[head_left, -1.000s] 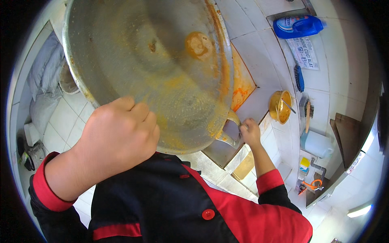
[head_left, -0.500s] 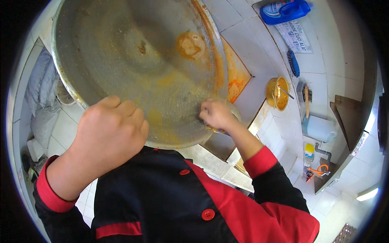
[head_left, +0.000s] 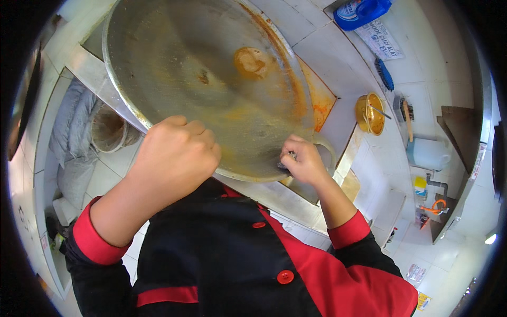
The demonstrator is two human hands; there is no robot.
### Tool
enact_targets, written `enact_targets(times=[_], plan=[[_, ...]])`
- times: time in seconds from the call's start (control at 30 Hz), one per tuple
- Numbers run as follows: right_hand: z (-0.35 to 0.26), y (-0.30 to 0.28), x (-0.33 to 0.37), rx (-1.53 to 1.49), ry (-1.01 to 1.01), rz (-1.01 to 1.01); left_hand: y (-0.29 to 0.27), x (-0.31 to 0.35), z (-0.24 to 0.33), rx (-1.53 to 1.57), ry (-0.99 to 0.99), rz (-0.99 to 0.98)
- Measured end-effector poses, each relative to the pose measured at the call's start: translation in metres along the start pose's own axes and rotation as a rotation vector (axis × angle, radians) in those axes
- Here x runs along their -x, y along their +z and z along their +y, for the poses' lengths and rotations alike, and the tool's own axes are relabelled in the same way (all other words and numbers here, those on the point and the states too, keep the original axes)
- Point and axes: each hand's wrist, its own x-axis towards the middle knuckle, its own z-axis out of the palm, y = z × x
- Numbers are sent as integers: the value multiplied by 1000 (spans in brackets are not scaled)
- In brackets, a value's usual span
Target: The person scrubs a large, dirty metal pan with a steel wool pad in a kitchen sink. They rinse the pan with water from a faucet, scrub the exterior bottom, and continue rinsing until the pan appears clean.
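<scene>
A large, dull metal pot [head_left: 174, 68] is tipped so that its wide mouth faces me, with yellowish film and brown patches on its inner wall. My left hand [head_left: 177, 150] is closed in a fist around its near left rim. Inside the near right side of the pot, my right hand [head_left: 306, 162] is closed on a dark grey scouring pad [head_left: 285, 160], which touches or nearly touches the wall. A loop handle [head_left: 327, 150] sticks out from the pot beside my right wrist. The fingertips of my left hand are hidden.
An orange-stained board [head_left: 319, 100] lies behind the pot. To the right are a gold-coloured bowl [head_left: 374, 122] with a utensil, a blue brush [head_left: 384, 74], a blue bottle [head_left: 359, 13] and a pale jug [head_left: 428, 154]. Grey sacks [head_left: 74, 127] and a lined bin [head_left: 109, 129] stand at left.
The whole view has shifted, so the pot and both hands appear farther right. My left hand keeps its grip on the rim. My right hand, blurred before, now shows the grey pad in its fingers.
</scene>
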Motion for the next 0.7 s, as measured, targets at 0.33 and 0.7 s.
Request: enact_targets(times=[0.33,0.7], plan=[[33,-22,9,111,66,-84,-4,0,-4,-3,55,0],[12,-130,4,122,35,-95,-16,8,-53,125,51,63]])
